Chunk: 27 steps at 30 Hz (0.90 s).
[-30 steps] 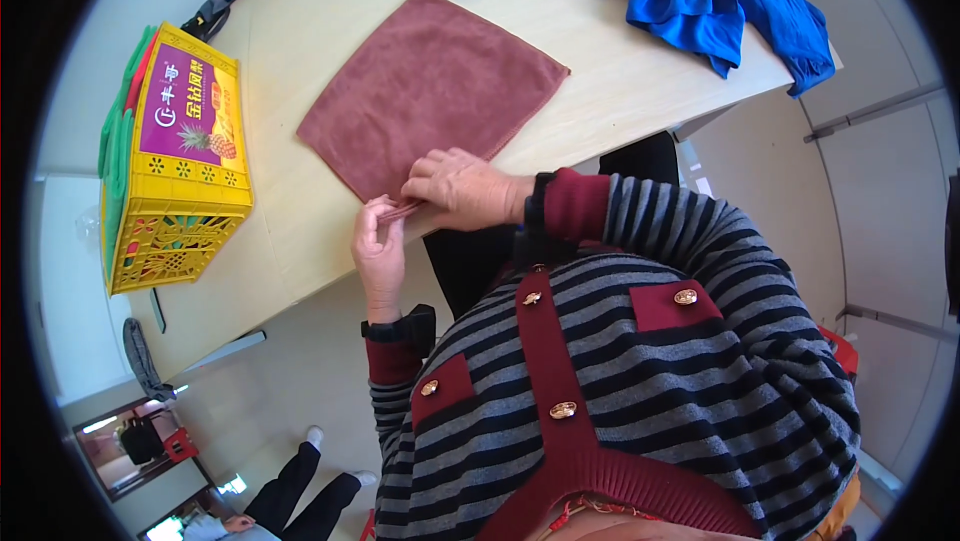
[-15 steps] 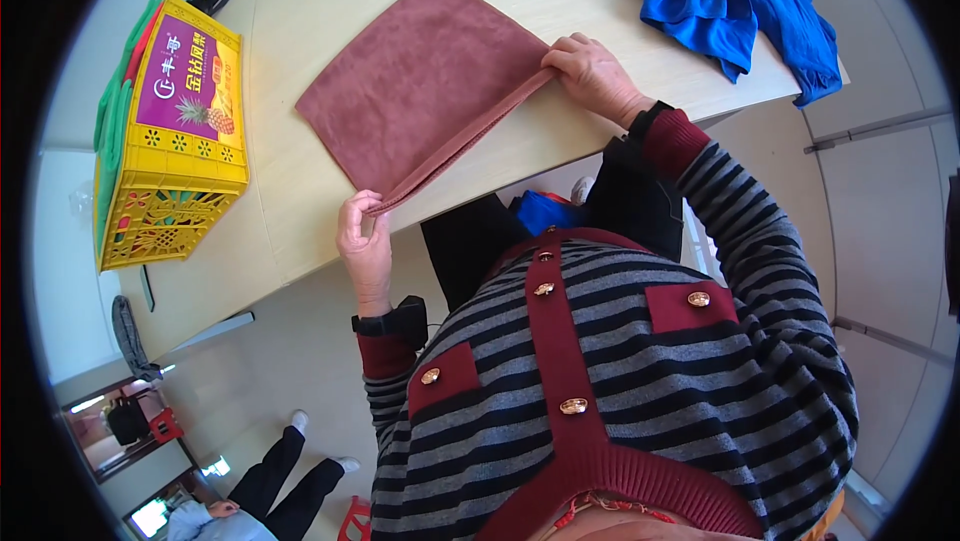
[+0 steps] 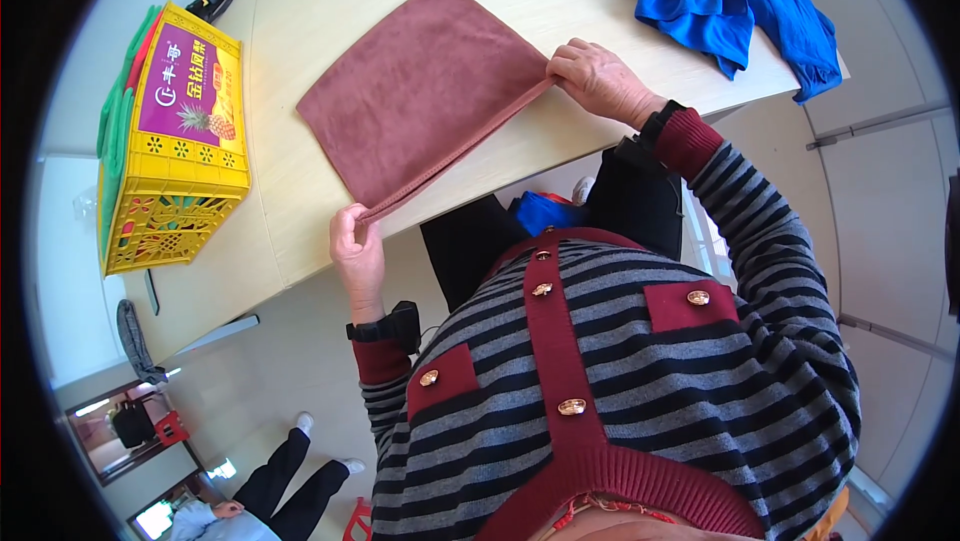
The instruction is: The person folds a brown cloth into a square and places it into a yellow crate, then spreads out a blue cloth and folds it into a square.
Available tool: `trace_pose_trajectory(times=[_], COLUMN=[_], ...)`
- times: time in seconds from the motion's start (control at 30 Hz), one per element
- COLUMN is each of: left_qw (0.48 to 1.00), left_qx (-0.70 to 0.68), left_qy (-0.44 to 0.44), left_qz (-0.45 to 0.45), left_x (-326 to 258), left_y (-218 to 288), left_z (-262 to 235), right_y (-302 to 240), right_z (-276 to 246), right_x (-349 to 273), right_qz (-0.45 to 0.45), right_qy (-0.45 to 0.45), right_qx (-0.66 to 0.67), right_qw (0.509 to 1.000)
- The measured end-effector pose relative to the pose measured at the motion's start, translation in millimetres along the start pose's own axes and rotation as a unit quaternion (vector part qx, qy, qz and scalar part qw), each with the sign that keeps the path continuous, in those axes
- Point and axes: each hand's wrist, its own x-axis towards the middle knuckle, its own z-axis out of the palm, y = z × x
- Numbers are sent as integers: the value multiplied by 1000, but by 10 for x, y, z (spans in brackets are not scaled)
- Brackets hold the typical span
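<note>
A dusty-pink folded cloth [image 3: 430, 91] with a soft, towel-like nap lies on the pale wooden table [image 3: 300, 216]. Its near edge shows stacked layers along the table's front. My left hand [image 3: 357, 246] pinches the near left corner, close to the table edge. At the right corner, my right hand [image 3: 600, 79] grips the cloth between thumb and fingers. The edge between both hands looks fairly straight.
A yellow plastic crate [image 3: 180, 141] holding green and red cloth stands on the left of the table. Crumpled blue fabric [image 3: 700, 1] spreads over the far right. Behind, at lower left, a person in dark trousers [image 3: 290, 486] is partly visible.
My left hand has shifted slightly left and down with its corner, and my right hand slightly right. The cloth's near edge looks flatter and straighter.
</note>
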Motion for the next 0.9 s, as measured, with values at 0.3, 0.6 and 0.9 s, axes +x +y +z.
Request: trace_pose_trajectory(times=[0.3,0.6,0.9], left_qw=[980,981,981], left_qx=[-149,-140,-138], left_qy=[-32,-18,-14], left_qz=[-126,-136,-134], left_x=[157,157,177], left_y=[-146,-303,-208], left_z=[-27,19,12], right_y=[90,8,79], right_z=[-26,14,14], right_x=[69,133,136], right_qz=[139,130,29], right_qy=[-43,30,-5], right_qx=[157,214,164], right_qw=[977,968,986])
